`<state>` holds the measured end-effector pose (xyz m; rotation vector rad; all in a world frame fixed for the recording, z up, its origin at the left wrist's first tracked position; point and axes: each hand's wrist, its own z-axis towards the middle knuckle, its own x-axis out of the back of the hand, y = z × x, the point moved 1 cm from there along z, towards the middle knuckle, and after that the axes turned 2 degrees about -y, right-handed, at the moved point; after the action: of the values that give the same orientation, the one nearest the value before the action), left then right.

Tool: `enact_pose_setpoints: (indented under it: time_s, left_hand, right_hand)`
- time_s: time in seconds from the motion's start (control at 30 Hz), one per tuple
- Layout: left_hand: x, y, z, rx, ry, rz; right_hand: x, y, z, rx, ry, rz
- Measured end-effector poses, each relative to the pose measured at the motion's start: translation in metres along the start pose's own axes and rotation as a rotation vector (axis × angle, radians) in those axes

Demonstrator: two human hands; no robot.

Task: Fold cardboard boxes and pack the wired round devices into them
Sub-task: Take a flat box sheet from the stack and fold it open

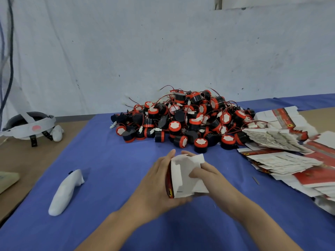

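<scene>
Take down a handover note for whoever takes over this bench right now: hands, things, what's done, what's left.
Left hand grips the half-folded box by its red side; right hand holds its white flap.
Wired round devices piled behind on the blue cloth; flat box blanks stacked to the right.
Done: box partly shaped, no device visible inside.
Left: finish folding, pack a device, repeat.

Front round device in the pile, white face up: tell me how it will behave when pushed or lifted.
The round device sits on a flat end, so a push would probably slide it, not roll it. Its plastic shell looks rigid and likely light. Thin red wires tangle through the pile, so lifting it may drag neighbours along.
</scene>
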<state>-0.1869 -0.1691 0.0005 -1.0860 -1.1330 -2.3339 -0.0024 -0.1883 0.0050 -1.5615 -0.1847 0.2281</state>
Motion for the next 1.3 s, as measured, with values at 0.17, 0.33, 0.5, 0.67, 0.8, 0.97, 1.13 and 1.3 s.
enact_pose_setpoints:
  time_s: [0.17,0.33,0.5,0.67,0.8,0.97,1.13,1.3]
  left_hand:
    - [0.006,0.005,0.001,0.075,0.137,-0.3]
    - [0.011,0.004,0.002,0.191,0.137,-0.562]
    - [0.011,0.013,0.002,0.193,0.004,-0.659]
    - [0.008,0.02,0.002,0.205,0.088,-0.648]
    - [0.004,0.029,0.005,0.166,0.123,-0.647]
    - [-0.001,0.036,0.007,0.153,0.093,-0.668]
    - [0.006,0.027,-0.003,0.174,0.08,-0.781]
    - [0.002,0.015,-0.011,0.229,0.14,-0.823]
  right_hand:
    - [-0.01,-0.016,-0.003,0.177,-0.174,-0.041]
    - [-0.019,-0.012,-0.007,0.318,-0.054,-0.105]
    - [-0.029,-0.008,-0.007,0.436,0.066,-0.219]
    - [-0.037,-0.001,-0.007,0.506,0.155,-0.249]
    - [-0.035,0.003,-0.007,0.491,0.255,-0.241]
    - [-0.031,0.004,-0.007,0.491,0.314,-0.261]
    - [-0.028,0.003,-0.006,0.499,0.25,-0.305]
    - [-0.031,0.003,-0.006,0.493,0.182,-0.354]
